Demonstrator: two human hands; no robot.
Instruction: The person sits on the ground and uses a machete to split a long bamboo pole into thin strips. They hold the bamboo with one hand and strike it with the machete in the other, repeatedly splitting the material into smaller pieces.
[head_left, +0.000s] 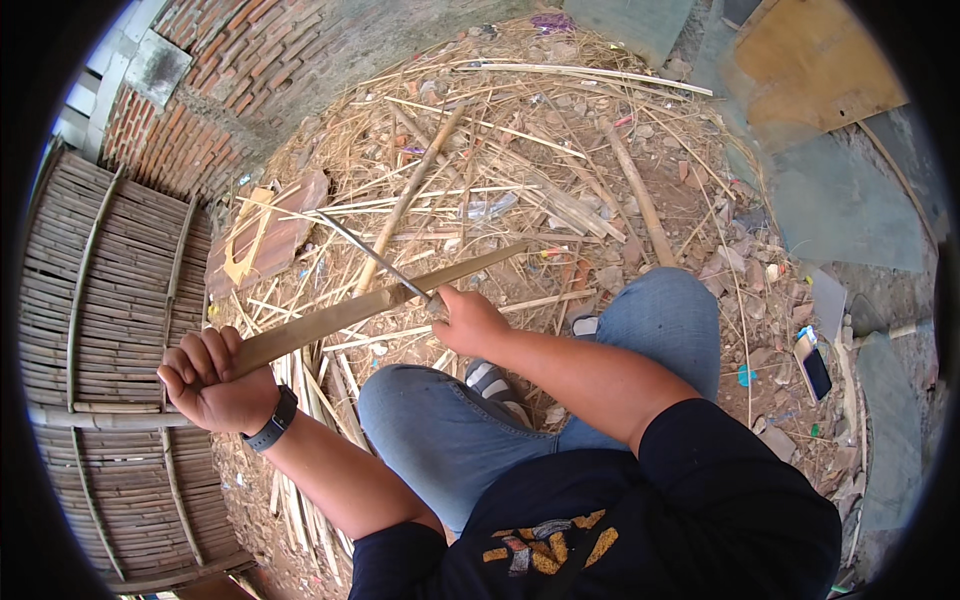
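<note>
Above the littered brown earth ground [682,200], the long, thin dark-metal blade [368,250] might skid off the flat tan bamboo strip [320,328] toward the bare left hand [215,380], I judge, if its angle slips. Left hand wraps strip's near end; bare right hand [470,322] grips blade's handle [437,304], strip passing just beyond.

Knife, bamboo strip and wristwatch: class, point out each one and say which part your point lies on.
Knife [373,255]: head view, midway along the grey blade.
Bamboo strip [325,324]: head view, on its broad face.
Wristwatch [274,422]: head view, on the dark band.
</note>
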